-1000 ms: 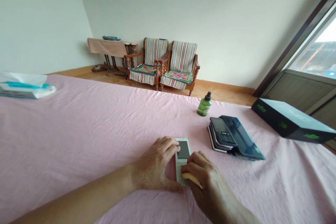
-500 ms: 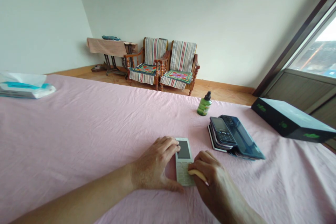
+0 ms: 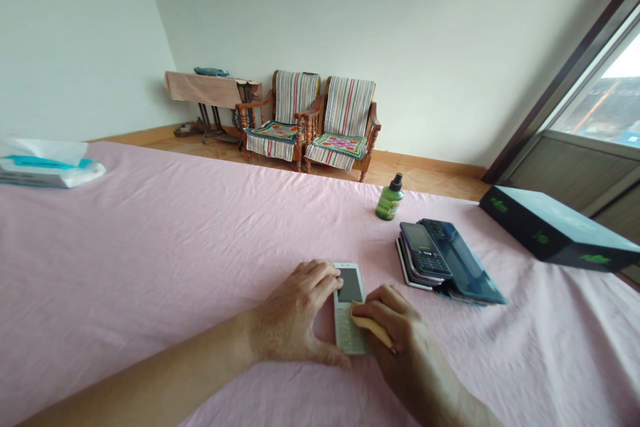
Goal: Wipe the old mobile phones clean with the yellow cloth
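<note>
A white keypad mobile phone (image 3: 345,328) lies face up on the pink cloth-covered surface, its dark screen toward the far end. My left hand (image 3: 299,315) grips it from the left, fingertips on the upper left edge beside the screen and thumb by the lower end. Pinched in my right hand (image 3: 404,337) is a folded yellow cloth (image 3: 375,329), pressed on the upper right of the keypad, just under the screen. The right fingers cover part of the phone's right edge.
Right of my hands lies a pile of phones (image 3: 425,253), beside a dark blue glossy one (image 3: 465,260). Beyond stand a green bottle (image 3: 389,200) and a black box (image 3: 555,227). A tissue pack (image 3: 55,170) sits far left. Two chairs (image 3: 310,120) are past the far edge.
My right hand has slid the yellow cloth slightly up and left across the keypad toward the screen. The left hand and the phone have stayed in place.
</note>
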Motion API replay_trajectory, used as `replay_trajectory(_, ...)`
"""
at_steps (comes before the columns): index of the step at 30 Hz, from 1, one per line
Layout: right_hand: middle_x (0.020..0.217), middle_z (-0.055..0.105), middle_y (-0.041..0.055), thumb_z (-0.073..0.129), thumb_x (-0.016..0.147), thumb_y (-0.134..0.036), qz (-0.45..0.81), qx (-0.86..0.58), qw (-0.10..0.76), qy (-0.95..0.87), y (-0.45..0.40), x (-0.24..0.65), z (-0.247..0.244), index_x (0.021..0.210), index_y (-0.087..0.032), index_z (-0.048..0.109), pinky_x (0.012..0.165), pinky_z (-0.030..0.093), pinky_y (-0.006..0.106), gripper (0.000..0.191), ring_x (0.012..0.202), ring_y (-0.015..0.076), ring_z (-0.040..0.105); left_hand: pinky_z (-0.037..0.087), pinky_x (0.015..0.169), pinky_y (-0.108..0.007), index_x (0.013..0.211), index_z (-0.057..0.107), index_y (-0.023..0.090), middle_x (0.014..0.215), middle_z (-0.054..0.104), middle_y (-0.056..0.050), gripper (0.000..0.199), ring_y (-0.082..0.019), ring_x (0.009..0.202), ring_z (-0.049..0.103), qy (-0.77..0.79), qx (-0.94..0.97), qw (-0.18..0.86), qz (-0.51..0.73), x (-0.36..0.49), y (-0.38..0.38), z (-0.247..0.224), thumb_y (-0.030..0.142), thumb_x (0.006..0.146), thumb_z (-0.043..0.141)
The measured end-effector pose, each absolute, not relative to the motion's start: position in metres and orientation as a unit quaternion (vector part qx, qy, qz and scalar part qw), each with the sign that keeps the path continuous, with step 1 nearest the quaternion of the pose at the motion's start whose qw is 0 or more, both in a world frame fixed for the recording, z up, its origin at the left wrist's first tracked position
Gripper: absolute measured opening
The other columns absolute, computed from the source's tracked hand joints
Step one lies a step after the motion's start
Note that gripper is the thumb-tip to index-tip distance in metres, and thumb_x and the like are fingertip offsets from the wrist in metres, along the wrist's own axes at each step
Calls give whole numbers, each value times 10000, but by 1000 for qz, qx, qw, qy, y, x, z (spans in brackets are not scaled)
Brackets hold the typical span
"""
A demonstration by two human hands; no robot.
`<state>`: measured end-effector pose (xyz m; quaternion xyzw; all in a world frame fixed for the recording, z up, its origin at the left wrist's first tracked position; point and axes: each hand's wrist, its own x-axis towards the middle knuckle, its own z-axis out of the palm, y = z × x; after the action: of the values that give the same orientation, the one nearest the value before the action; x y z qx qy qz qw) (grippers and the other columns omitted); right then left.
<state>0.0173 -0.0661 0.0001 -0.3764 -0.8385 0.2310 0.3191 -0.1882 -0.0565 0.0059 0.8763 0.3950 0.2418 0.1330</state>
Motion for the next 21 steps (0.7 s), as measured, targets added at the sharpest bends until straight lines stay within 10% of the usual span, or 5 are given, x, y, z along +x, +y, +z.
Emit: replay_trajectory(21, 810, 560, 50, 515, 815, 12, 178, -383, 248, -872, -70, 14, 4, 718, -181, 646, 659, 390, 291, 252, 781, 188, 504, 405, 972, -472, 1163, 566, 107, 1147, 570, -154, 772, -326, 1078, 511, 398, 877, 128, 237, -187, -57, 7, 590, 600, 779)
